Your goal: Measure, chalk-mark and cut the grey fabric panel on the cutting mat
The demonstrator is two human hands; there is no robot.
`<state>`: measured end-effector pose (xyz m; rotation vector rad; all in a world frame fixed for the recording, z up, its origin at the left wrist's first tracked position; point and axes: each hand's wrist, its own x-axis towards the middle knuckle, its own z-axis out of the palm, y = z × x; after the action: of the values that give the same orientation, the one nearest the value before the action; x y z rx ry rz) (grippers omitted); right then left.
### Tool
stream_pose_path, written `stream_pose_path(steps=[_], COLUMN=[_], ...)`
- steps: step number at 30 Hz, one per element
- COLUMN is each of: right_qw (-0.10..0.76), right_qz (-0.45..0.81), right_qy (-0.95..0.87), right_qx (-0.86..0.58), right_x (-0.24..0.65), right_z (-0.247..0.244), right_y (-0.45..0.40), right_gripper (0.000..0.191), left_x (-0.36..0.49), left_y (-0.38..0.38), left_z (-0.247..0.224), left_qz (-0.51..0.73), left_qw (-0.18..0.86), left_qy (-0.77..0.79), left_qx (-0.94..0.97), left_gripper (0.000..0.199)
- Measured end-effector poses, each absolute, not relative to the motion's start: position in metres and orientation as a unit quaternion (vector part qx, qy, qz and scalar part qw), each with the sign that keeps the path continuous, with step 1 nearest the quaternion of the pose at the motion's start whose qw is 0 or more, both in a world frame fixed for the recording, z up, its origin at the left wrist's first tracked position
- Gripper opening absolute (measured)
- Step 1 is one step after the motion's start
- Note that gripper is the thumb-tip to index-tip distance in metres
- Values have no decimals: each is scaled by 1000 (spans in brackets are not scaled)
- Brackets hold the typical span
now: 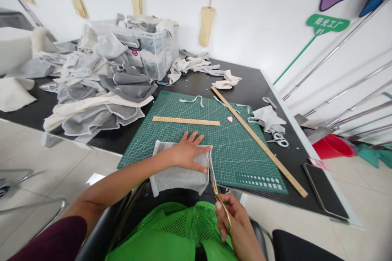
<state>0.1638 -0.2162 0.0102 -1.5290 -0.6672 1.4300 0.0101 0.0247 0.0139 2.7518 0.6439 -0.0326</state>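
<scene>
A piece of grey cloth (171, 177) with pale edges lies at the near edge of the green cutting mat (183, 106), its lower part hanging past the table. Pressed flat on top of it, fingers spread, is my left hand (191, 153). My right hand (231, 218) grips gold-handled scissors (215, 189), whose blades point away from me along the cloth's right edge. Whether the blades are fully closed is hard to make out. Above the cloth on the mat rests a short wooden ruler (186, 121), and a small pink chalk piece (230, 119) sits to its right.
A long wooden ruler (257, 140) slants across the mat's right side. White-handled scissors (279, 139), cloth scraps (269, 118) and a phone (325, 190) lie on the right. Piled grey cloth (92, 89) and a clear plastic box (153, 55) fill the back left.
</scene>
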Motion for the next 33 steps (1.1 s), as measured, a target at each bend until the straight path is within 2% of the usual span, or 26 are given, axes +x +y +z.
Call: stream_pose_path(steps=[5, 7, 11, 15, 22, 33], right_qw=[478, 493, 507, 506, 485, 504], right_qz=[586, 584, 578, 573, 548, 542], right_qy=[-270, -260, -239, -234, -271, -261], right_qx=[-596, -590, -593, -600, -626, -620], right_x=[161, 159, 156, 157, 154, 154], right_z=[0, -5, -13, -12, -4, -9], right_y=[-218, -219, -220, -217, -203, -187], right_gripper=[54, 54, 52, 48, 44, 42], left_x=[29, 38, 50, 48, 43, 42], left_y=[67, 84, 104, 107, 104, 101], left_z=[28, 27, 14, 2, 5, 10], left_qz=[-5, 15, 83, 97, 86, 85], left_qw=[168, 192, 255, 297, 301, 301], left_qy=[120, 64, 3, 5, 11, 22], left_qx=[978, 979, 963, 950, 950, 950], left_gripper=[57, 50, 48, 49, 57, 60])
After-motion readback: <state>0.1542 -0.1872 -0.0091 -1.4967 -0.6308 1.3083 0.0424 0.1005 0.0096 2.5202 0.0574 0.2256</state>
